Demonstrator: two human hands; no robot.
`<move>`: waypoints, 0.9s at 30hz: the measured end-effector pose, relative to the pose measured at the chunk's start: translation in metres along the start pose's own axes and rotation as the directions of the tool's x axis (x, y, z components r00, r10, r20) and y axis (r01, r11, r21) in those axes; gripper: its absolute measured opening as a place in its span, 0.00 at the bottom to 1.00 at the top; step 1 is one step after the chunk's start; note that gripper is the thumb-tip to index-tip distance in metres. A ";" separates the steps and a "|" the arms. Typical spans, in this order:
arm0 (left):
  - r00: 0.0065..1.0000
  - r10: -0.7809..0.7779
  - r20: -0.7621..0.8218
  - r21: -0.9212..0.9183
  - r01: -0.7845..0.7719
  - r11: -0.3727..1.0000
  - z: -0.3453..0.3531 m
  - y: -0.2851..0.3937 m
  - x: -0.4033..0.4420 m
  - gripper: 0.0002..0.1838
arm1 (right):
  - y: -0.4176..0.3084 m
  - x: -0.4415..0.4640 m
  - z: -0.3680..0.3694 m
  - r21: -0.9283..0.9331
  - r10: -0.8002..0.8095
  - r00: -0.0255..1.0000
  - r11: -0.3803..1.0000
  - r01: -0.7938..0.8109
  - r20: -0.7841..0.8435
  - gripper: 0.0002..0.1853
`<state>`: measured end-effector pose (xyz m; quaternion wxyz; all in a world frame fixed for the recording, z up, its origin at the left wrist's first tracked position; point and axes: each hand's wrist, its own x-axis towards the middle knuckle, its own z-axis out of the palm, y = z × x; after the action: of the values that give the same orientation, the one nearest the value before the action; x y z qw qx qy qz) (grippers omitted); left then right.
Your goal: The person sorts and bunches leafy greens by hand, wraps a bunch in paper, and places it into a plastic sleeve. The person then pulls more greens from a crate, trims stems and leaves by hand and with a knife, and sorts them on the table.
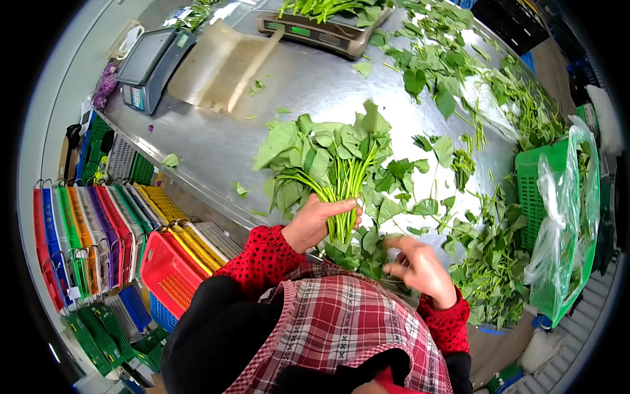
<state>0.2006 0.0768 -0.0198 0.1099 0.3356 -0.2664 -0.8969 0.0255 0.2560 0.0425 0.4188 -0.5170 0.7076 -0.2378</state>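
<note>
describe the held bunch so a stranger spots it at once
Find the wide, silvery metal table. Above its near edge, the bare left hand grips a bunch of green stems with broad leaves. Unlike the loose leafy greens scattered rightward, its stems are gathered together.

the right hand (423, 266) was blurred; the top edge cut off greens (328, 8) on the scale (328, 41), its display (300, 31) too small to read.

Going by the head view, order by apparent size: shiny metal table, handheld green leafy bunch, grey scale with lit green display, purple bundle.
1. Metal table
2. Leafy bunch, perhaps enlarged by nearness
3. Scale
4. Purple bundle
</note>
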 end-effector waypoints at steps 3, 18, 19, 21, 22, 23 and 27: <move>0.996 -0.019 0.086 0.046 0.016 0.999 0.006 0.003 -0.007 0.17 | 0.003 0.012 0.003 -0.121 -0.032 0.954 0.993 -0.005 -0.297 0.16; 0.994 0.100 0.040 0.195 -0.106 0.975 -0.014 0.073 -0.053 0.22 | 0.038 0.041 0.030 0.299 -0.012 0.983 0.952 0.067 -0.182 0.11; 0.983 0.174 0.054 0.347 -0.181 0.920 -0.019 0.100 -0.040 0.22 | 0.038 0.043 0.033 0.296 0.016 0.983 0.954 0.039 -0.181 0.12; 0.970 0.209 0.125 0.489 -0.244 0.837 -0.025 0.169 -0.006 0.17 | 0.032 0.051 0.035 0.313 0.094 0.980 0.949 -0.035 -0.175 0.12; 0.961 0.230 0.154 0.570 -0.277 0.773 -0.023 0.208 0.017 0.16 | 0.035 0.055 0.040 0.330 0.174 0.966 0.938 -0.104 -0.191 0.12; 0.934 0.279 0.222 0.621 -0.356 0.698 -0.019 0.247 0.042 0.17 | 0.036 0.057 0.046 0.331 0.225 0.939 0.934 -0.132 -0.260 0.11; 0.876 0.231 0.424 0.728 -0.481 0.488 0.014 0.393 0.143 0.15 | 0.018 0.067 0.082 0.590 0.530 0.760 0.769 -0.245 -0.376 0.09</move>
<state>0.0906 -0.2989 0.1280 0.0902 0.1591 -0.7253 -0.6637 0.0767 0.2081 -0.0384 0.3722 -0.1388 0.7996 -0.4503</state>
